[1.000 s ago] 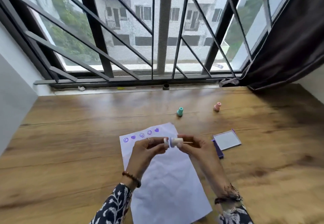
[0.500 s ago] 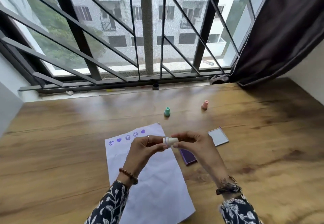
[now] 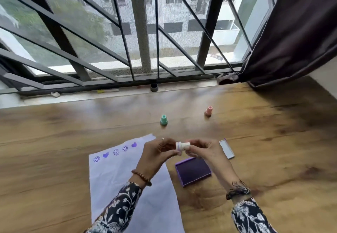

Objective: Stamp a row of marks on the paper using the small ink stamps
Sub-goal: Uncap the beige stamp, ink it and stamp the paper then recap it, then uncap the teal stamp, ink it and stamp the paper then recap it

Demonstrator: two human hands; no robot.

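Soft window [image 3: 164,32] daylight, motion-blurred, edges warped

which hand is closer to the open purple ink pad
Right. The right hand hangs just above the ink pad's far edge; the left hand is off to its left, over the paper.

A home room in an upper-floor flat: a wood-grain laminate desk [image 3: 54,141] abuts a wide window with dark metal grille bars [image 3: 140,32], a dark brown curtain [image 3: 295,32] at far right, apartment blocks [image 3: 175,1] outside.
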